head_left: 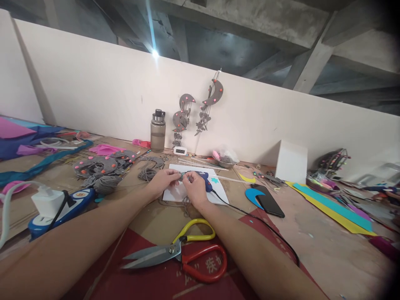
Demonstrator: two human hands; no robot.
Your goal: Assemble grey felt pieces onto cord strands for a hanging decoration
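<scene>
A small grey piece point(182, 176), too tiny to identify, is pinched between the fingertips of the left hand point(163, 180) and right hand point(194, 186) over the white sheet point(218, 192), far of the scissors point(184, 253), with the blue glue gun point(204, 180) just right.

A pair of steel-bladed scissors point(181, 254) is showing one yellow handle loop and one red. A crescent-shaped grey felt ornament point(215, 94) is wearing pink dots. A flat black phone point(270, 203) is lying dark beside a long yellow-and-teal foam strip point(331, 207).
</scene>
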